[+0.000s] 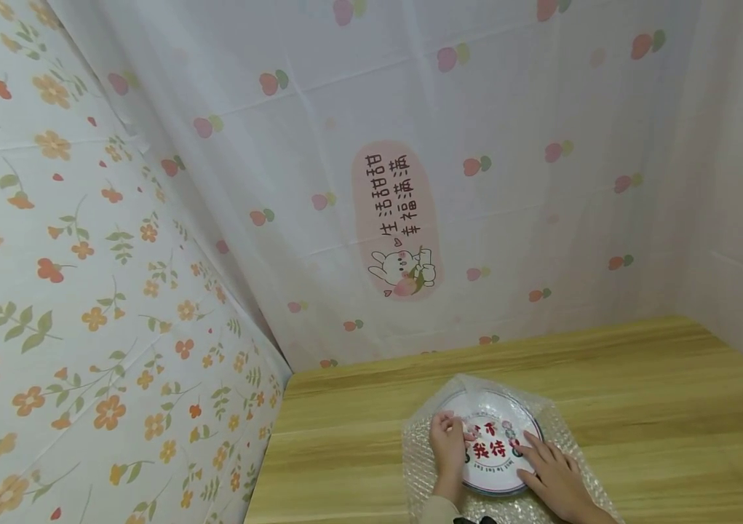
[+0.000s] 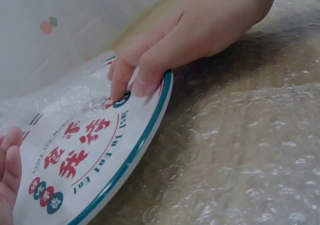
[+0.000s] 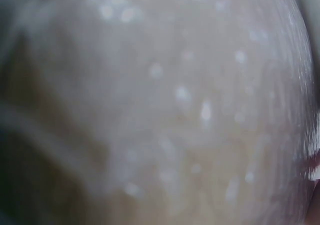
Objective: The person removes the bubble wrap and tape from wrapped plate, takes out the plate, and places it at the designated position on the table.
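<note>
A round white plate (image 1: 492, 477) with a dark rim and red lettering lies face up on a sheet of bubble wrap (image 1: 418, 473). Clear wrap also covers the plate's far part. At the plate's left side, my left hand (image 1: 450, 450) has bent fingers and seems to pinch the wrap's edge. My right hand (image 1: 557, 477) rests on the plate's right side with fingers spread. In the left wrist view its fingertips touch the plate (image 2: 107, 170) near the green rim, while the left hand (image 2: 9, 177) shows only partly. Blurred bubble wrap (image 3: 175, 110) fills the right wrist view.
The wood-grain table (image 1: 332, 444) extends to both sides of the bubble wrap. Behind it hangs a white curtain (image 1: 509, 240) with fruit prints, and a flowered cloth (image 1: 116, 306) closes off the left.
</note>
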Demonstrator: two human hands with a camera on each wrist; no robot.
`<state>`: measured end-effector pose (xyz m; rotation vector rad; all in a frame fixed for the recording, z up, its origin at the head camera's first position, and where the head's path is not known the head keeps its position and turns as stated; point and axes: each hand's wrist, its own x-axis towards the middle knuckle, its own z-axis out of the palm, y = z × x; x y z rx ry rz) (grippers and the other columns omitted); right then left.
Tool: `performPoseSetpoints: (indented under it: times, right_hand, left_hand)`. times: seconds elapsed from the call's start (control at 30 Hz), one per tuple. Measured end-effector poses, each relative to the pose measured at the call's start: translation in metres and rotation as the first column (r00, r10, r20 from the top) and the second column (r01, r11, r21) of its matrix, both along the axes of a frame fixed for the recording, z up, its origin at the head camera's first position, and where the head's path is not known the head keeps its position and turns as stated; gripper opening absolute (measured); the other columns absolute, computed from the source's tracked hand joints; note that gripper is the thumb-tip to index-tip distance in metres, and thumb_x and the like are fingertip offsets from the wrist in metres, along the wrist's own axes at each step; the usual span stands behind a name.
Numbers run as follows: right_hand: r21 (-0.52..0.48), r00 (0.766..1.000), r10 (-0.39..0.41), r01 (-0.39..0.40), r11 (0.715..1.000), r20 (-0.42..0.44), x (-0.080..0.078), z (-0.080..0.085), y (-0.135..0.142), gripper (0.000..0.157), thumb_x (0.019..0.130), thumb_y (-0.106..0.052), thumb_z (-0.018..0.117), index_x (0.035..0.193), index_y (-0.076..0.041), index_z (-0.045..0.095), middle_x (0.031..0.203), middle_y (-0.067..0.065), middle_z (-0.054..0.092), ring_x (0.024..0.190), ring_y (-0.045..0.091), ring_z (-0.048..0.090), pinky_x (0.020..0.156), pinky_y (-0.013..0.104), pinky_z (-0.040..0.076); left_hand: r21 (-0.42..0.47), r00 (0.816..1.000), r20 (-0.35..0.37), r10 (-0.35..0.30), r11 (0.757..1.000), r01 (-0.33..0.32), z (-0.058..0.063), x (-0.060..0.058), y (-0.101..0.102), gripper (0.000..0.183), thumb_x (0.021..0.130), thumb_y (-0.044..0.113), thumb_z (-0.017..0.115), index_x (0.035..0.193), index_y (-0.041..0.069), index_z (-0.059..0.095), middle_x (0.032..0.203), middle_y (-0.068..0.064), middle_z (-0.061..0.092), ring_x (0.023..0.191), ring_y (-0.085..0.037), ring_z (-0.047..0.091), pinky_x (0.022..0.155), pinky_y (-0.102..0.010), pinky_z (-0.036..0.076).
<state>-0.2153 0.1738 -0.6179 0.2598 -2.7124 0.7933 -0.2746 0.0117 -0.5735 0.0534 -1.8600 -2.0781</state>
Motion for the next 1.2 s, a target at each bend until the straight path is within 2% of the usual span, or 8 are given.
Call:
performPoseSetpoints:
  times: [0.2, 0.37, 0.47, 0.57, 0.73, 0.87, 1.03, 1.2]
  right_hand:
    - [0.013, 0.999, -0.003, 0.004, 1.0, -0.048, -0.001, -0.003, 0.001, 0.04, 0.082, -0.036, 0.059, 0.114, -0.013, 0.058, 0.129, 0.013, 0.043, 0.11, 0.04, 0.038, 0.079, 0.058, 0.027]
    - [0.032, 0.997, -0.006, 0.009, 0.999, -0.08, -0.002, -0.007, 0.001, 0.038, 0.082, -0.035, 0.059, 0.113, -0.013, 0.058, 0.127, 0.012, 0.045, 0.108, 0.039, 0.04, 0.078, 0.057, 0.028]
    - [0.024, 0.998, -0.007, 0.008, 1.0, -0.058, -0.002, -0.005, 0.0, 0.039, 0.082, -0.035, 0.059, 0.115, -0.014, 0.058, 0.129, 0.012, 0.044, 0.111, 0.04, 0.038, 0.079, 0.058, 0.027]
    - [0.017, 1.0, -0.005, 0.006, 1.0, -0.026, -0.001, -0.001, 0.0, 0.04, 0.083, -0.036, 0.058, 0.116, -0.014, 0.058, 0.131, 0.012, 0.042, 0.113, 0.04, 0.037, 0.081, 0.058, 0.026]
    - [0.025, 1.0, -0.004, 0.004, 1.0, -0.003, 0.0, 0.001, 0.0, 0.041, 0.083, -0.036, 0.058, 0.117, -0.014, 0.057, 0.131, 0.013, 0.041, 0.113, 0.039, 0.036, 0.082, 0.059, 0.026]
    - [0.035, 1.0, -0.005, 0.005, 0.999, -0.012, 0.0, 0.002, 0.0, 0.046, 0.083, -0.036, 0.058, 0.121, -0.011, 0.054, 0.131, 0.013, 0.041, 0.112, 0.039, 0.037, 0.081, 0.058, 0.027]
    - [0.06, 1.0, -0.007, 0.007, 0.998, -0.005, 0.0, 0.002, 0.0, 0.053, 0.083, -0.037, 0.058, 0.125, -0.006, 0.049, 0.131, 0.015, 0.041, 0.112, 0.04, 0.036, 0.082, 0.058, 0.027]
    - [0.087, 1.0, -0.012, 0.012, 0.996, -0.002, 0.0, 0.003, 0.0, 0.053, 0.082, -0.037, 0.057, 0.124, -0.005, 0.051, 0.13, 0.015, 0.041, 0.111, 0.039, 0.037, 0.08, 0.057, 0.03]
  left_hand:
    - [-0.005, 0.999, -0.039, -0.011, 1.0, 0.011, 0.022, 0.005, -0.002, 0.007, 0.08, -0.013, 0.043, 0.085, -0.009, 0.046, 0.081, -0.023, 0.057, 0.054, -0.05, 0.053, 0.037, -0.022, 0.042]
    - [-0.027, 1.0, -0.013, -0.002, 1.0, 0.002, 0.012, -0.004, -0.004, 0.017, 0.077, -0.015, 0.039, 0.088, -0.008, 0.049, 0.082, -0.015, 0.056, 0.052, -0.041, 0.056, 0.038, -0.029, 0.044]
    - [-0.037, 1.0, -0.013, -0.008, 0.999, 0.008, 0.003, -0.01, -0.005, 0.022, 0.075, -0.015, 0.038, 0.09, -0.006, 0.051, 0.082, -0.009, 0.055, 0.051, -0.035, 0.057, 0.039, -0.026, 0.044]
    - [-0.043, 0.999, -0.035, -0.007, 0.999, 0.006, 0.001, -0.011, -0.007, 0.022, 0.074, -0.016, 0.04, 0.089, -0.006, 0.052, 0.082, -0.008, 0.053, 0.05, -0.034, 0.056, 0.039, -0.025, 0.043]
    - [-0.052, 0.999, -0.053, 0.005, 0.999, -0.008, 0.022, 0.0, -0.008, 0.016, 0.075, -0.018, 0.043, 0.089, -0.013, 0.051, 0.081, -0.015, 0.054, 0.052, -0.041, 0.054, 0.04, -0.025, 0.044]
    - [-0.057, 0.998, -0.063, 0.014, 0.998, -0.017, 0.026, 0.003, -0.009, 0.011, 0.078, -0.015, 0.046, 0.089, -0.013, 0.05, 0.081, -0.015, 0.054, 0.052, -0.04, 0.054, 0.04, -0.019, 0.04]
    - [-0.058, 0.998, -0.07, 0.009, 0.998, -0.013, 0.031, 0.005, -0.01, 0.01, 0.08, -0.013, 0.048, 0.089, -0.014, 0.049, 0.081, -0.018, 0.055, 0.052, -0.041, 0.054, 0.04, -0.026, 0.044]
    - [-0.048, 0.999, -0.032, 0.017, 0.999, -0.019, 0.013, -0.007, -0.011, 0.009, 0.081, -0.009, 0.051, 0.09, -0.012, 0.052, 0.08, -0.014, 0.056, 0.051, -0.039, 0.055, 0.04, -0.023, 0.043]
